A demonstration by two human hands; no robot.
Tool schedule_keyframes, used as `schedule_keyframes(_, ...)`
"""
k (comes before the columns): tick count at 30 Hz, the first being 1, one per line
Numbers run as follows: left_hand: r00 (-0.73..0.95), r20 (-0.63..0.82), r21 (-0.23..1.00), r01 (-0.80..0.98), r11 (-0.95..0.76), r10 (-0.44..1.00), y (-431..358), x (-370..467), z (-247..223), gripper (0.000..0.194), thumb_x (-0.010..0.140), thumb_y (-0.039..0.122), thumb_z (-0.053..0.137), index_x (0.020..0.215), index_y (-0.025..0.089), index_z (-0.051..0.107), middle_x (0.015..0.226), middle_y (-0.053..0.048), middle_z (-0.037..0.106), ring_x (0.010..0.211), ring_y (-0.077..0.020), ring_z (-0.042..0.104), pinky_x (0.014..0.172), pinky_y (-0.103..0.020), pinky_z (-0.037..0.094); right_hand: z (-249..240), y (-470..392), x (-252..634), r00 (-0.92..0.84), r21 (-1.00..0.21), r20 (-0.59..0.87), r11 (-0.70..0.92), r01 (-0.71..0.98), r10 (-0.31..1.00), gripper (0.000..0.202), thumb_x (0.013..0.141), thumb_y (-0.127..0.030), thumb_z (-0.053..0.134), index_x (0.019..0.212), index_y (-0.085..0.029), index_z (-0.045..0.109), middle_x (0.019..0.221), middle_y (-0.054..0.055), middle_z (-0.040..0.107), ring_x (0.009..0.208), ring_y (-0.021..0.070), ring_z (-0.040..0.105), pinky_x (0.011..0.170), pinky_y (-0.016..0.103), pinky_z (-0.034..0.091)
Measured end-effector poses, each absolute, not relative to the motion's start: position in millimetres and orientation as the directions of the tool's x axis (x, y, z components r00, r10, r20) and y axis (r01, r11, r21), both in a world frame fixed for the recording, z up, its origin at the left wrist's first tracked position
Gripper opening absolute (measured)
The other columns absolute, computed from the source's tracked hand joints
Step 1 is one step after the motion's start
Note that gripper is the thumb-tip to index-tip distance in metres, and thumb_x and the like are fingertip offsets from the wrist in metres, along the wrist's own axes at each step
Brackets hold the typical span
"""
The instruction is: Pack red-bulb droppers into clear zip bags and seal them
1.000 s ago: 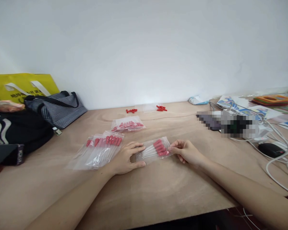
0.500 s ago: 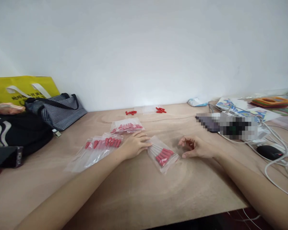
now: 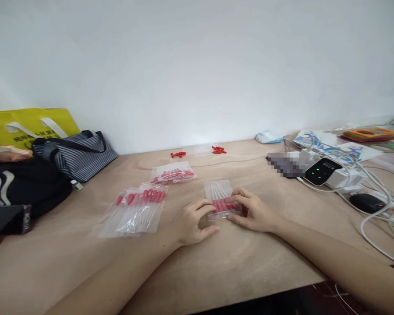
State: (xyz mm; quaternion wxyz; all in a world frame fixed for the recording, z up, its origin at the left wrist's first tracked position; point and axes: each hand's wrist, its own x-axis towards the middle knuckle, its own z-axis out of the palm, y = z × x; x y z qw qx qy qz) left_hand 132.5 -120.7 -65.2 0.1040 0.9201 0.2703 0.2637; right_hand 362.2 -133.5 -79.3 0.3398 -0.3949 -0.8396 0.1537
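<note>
Hands, left [image 3: 197, 221] and right [image 3: 253, 211], both loosely curled over the plastic bag [image 3: 222, 200], can't tell if I'm pinching it.

glossy clear plastic bag [image 3: 218, 188], smooth wooden table [image 3: 197, 267]

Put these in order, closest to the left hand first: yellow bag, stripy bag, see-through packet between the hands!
1. See-through packet: just right of the left hand.
2. Stripy bag: off to the left, near the wall.
3. Yellow bag: left too, behind the stripy bag.
</note>
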Motion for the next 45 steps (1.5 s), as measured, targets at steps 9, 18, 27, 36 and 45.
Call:
schedule_keyframes(9,0.707,0.515,0.113,0.505,-0.856,0.485,-64.6,141.2,-76.3,0.022,0.080,0.011,0.044,0.097,0.018,0.057,0.098,-0.004,0.060,0.089,-0.0162,0.057,0.079,-0.030,0.047,-93.9,-75.1,357.8,-0.348,-0.504,0.550,0.634,0.587,0.759,0.017,0.078,-0.026,0.051,0.089,-0.017,0.061,0.079,0.005,0.051,0.062,0.0113,0.050,0.058,0.026,0.045)
schedule_keyframes(18,0.608,0.542,0.219,0.564,-0.796,0.580,-51.6,138.0,-83.3,0.016,0.079,0.010,0.046,0.087,0.016,0.059,0.087,-0.003,0.063,0.079,-0.0150,0.058,0.072,-0.028,0.048,-99.0,-64.1,361.9,-0.340,-0.528,0.579,0.658,0.537,0.741,0.011,0.073,-0.018,0.055,0.082,-0.017,0.059,0.085,0.005,0.052,0.063,0.0101,0.051,0.055,0.024,0.045)
schedule_keyframes(27,0.715,0.498,0.083,0.524,-0.847,0.491,-51.0,137.6,-81.9,0.029,0.078,0.004,0.042,0.091,0.019,0.063,0.100,-0.003,0.062,0.087,-0.0156,0.058,0.077,-0.029,0.048,-97.6,-63.5,367.1,-0.443,-0.373,0.627,0.746,0.552,0.641,0.022,0.070,-0.004,0.047,0.081,-0.018,0.061,0.086,0.005,0.053,0.074,0.0124,0.053,0.066,0.026,0.045)
schedule_keyframes(36,0.728,0.483,0.103,0.504,-0.857,0.486,-43.3,139.8,-88.6,0.035,0.078,0.001,0.038,0.099,0.018,0.062,0.099,-0.005,0.062,0.089,-0.0158,0.056,0.080,-0.030,0.047,-93.7,-66.0,365.2,-0.526,-0.262,0.512,0.706,0.658,0.679,0.025,0.079,-0.020,0.047,0.100,-0.020,0.060,0.099,0.009,0.052,0.086,0.0173,0.052,0.076,0.033,0.044)
schedule_keyframes(45,0.729,0.441,0.146,0.517,-0.844,0.523,-42.5,142.4,-84.0,0.029,0.084,0.014,0.038,0.106,0.018,0.057,0.086,-0.006,0.056,0.080,-0.0165,0.049,0.073,-0.031,0.044,-89.0,-63.7,363.8,-0.580,-0.278,0.520,0.766,0.580,0.627,0.020,0.081,-0.020,0.045,0.093,-0.018,0.061,0.097,0.008,0.059,0.091,0.0175,0.052,0.081,0.035,0.043)
